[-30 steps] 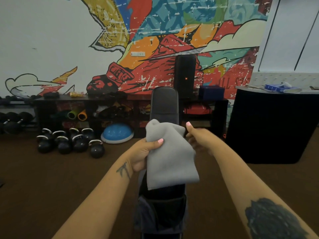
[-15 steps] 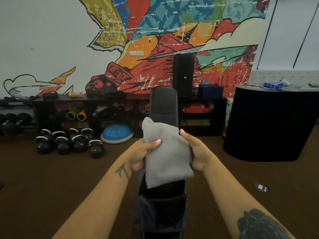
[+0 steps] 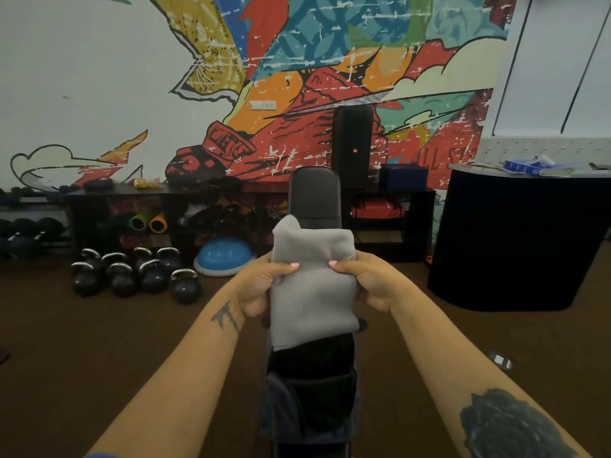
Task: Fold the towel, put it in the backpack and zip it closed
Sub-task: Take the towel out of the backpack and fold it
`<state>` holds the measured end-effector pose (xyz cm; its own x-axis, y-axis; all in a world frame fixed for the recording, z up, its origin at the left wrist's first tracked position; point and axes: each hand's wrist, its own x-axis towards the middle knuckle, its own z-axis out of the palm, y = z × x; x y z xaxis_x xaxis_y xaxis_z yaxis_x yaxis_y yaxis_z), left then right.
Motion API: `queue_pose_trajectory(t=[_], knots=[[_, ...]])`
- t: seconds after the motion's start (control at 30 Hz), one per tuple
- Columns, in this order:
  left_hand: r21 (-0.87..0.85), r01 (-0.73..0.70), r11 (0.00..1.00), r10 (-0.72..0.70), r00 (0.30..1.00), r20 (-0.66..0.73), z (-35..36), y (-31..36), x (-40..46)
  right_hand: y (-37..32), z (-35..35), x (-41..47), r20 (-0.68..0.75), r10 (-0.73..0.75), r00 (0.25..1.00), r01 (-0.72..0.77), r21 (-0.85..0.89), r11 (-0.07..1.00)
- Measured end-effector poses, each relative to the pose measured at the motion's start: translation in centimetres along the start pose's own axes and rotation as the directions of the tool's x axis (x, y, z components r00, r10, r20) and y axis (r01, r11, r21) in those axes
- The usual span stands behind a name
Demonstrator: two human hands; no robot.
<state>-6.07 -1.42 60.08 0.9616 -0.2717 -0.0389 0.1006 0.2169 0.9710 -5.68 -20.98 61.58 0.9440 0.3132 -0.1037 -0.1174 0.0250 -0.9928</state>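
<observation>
A folded grey towel [image 3: 312, 292] hangs in the air in front of me, above a long black padded bench [image 3: 314, 200]. My left hand [image 3: 256, 285] grips its left edge with the thumb on the front. On the opposite edge, my right hand [image 3: 367, 282] holds it the same way. Below the towel, a dark backpack [image 3: 307, 401] rests on the near end of the bench; I cannot tell whether its top is open.
Several black kettlebells [image 3: 132, 276] and a blue half-ball [image 3: 224, 256] stand on the brown floor at the left. A low black shelf [image 3: 198, 209] runs along the mural wall. A black counter [image 3: 515, 239] stands at the right.
My right hand moved from behind the towel's top to grip its right edge. The towel's top has been folded down, so it looks squarer and sits slightly lower.
</observation>
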Motion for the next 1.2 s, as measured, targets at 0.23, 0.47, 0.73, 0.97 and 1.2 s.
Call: queue_pose_trajectory(t=[0.23,0.47,0.73,0.97,1.2], knots=[[-0.006,-0.099,0.995,0.099,0.995,0.027,0.0,0.5,-0.6,-1.1,-0.6,-0.8,0.072,-0.153,0.986,0.160,-0.105,0.982],[-0.104,-0.153,0.983,0.158,0.987,0.041,-0.3,0.0,-0.5,-1.8,-0.6,-1.2,0.065,-0.254,0.965,0.259,-0.385,0.886],[-0.085,-0.096,0.992,0.093,0.995,-0.039,0.0,-0.5,-0.7,-1.7,-0.2,-1.5,0.064,-0.268,0.961,0.272,-0.381,0.884],[-0.026,0.054,0.998,-0.056,0.996,-0.071,-0.2,-1.8,-0.7,-1.4,0.1,-1.7,-0.008,-0.186,0.983,0.182,-0.158,0.971],[-0.036,0.106,0.994,-0.110,0.985,-0.132,0.1,-2.1,-0.2,-1.1,0.2,-2.0,-0.045,-0.162,0.986,0.158,-0.082,0.984]])
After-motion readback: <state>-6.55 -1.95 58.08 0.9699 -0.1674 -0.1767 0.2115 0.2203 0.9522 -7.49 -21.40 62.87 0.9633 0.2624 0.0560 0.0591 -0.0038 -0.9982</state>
